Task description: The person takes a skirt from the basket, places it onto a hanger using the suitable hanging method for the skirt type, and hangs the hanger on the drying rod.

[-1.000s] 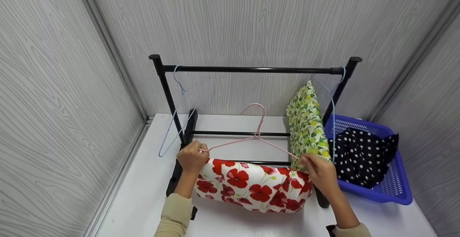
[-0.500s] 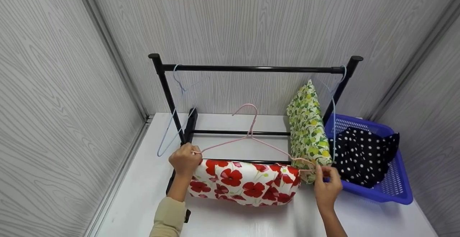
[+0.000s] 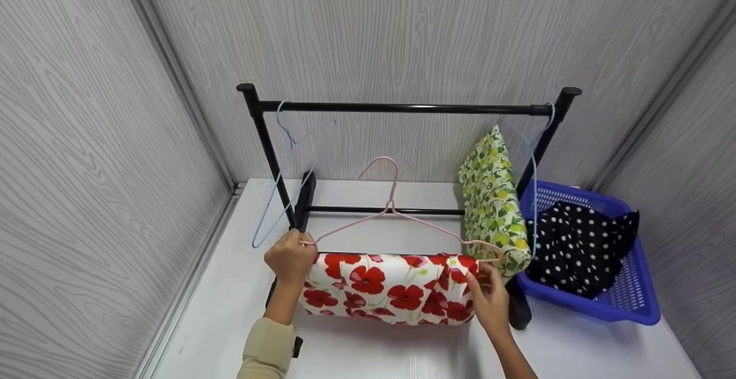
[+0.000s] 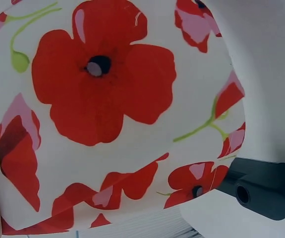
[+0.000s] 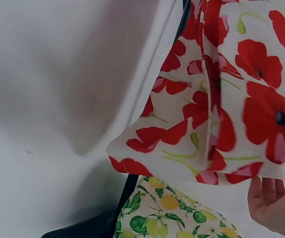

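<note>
A pink hanger (image 3: 391, 209) carries a white cloth with red poppies (image 3: 368, 281) folded over its lower bar; the hook points up. My left hand (image 3: 290, 255) grips the hanger's left end. At the cloth's right edge, my right hand (image 3: 491, 298) pinches the fabric between thumb and fingers, just below the hanger's right end. In the right wrist view, the fingers (image 5: 268, 193) reach behind the poppy cloth's edge (image 5: 236, 124). The left wrist view is mostly filled by the poppy cloth (image 4: 102, 89), with a sliver of hand at its left edge.
A black rack (image 3: 402, 107) stands behind, with a light-blue hanger (image 3: 267, 218) at its left end. A lemon-print cloth (image 3: 494, 206) hangs at its right end. On the right, a blue basket (image 3: 641, 293) holds a black polka-dot cloth (image 3: 581, 247).
The pink hanger and poppy cloth have shifted left. My right hand let go of the hanger's right end and moved in to the cloth's right edge. My left hand kept its grip.
</note>
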Demonstrator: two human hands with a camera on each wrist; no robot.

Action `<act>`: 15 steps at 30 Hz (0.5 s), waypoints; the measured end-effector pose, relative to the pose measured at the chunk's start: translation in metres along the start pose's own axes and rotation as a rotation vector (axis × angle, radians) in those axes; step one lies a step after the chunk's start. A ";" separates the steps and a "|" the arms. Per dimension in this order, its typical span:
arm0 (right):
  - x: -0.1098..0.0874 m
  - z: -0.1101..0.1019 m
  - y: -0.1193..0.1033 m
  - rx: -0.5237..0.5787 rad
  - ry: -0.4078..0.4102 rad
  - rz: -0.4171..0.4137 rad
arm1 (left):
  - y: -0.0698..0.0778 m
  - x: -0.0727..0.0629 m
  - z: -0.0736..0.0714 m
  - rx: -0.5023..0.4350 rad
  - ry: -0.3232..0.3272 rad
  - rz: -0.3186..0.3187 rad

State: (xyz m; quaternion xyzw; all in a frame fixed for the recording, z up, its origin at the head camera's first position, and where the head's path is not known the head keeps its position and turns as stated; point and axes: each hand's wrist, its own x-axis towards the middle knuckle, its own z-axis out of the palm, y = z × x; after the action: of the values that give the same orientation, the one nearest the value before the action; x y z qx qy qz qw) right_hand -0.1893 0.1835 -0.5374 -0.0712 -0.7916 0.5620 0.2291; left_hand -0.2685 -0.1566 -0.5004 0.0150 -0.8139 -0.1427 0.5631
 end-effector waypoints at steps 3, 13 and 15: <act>-0.004 0.002 -0.013 0.017 0.053 -0.059 | 0.000 0.001 -0.002 0.006 -0.008 -0.017; -0.001 0.007 -0.009 0.164 -0.079 0.062 | 0.001 0.004 -0.005 -0.013 -0.006 -0.041; -0.005 0.006 -0.017 0.133 -0.039 0.001 | -0.001 0.003 -0.006 -0.017 -0.019 -0.044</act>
State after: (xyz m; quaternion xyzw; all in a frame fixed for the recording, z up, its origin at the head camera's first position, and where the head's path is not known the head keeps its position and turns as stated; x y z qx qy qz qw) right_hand -0.1847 0.1707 -0.5250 -0.0454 -0.7567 0.6148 0.2176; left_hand -0.2644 -0.1595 -0.4957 0.0268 -0.8175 -0.1620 0.5521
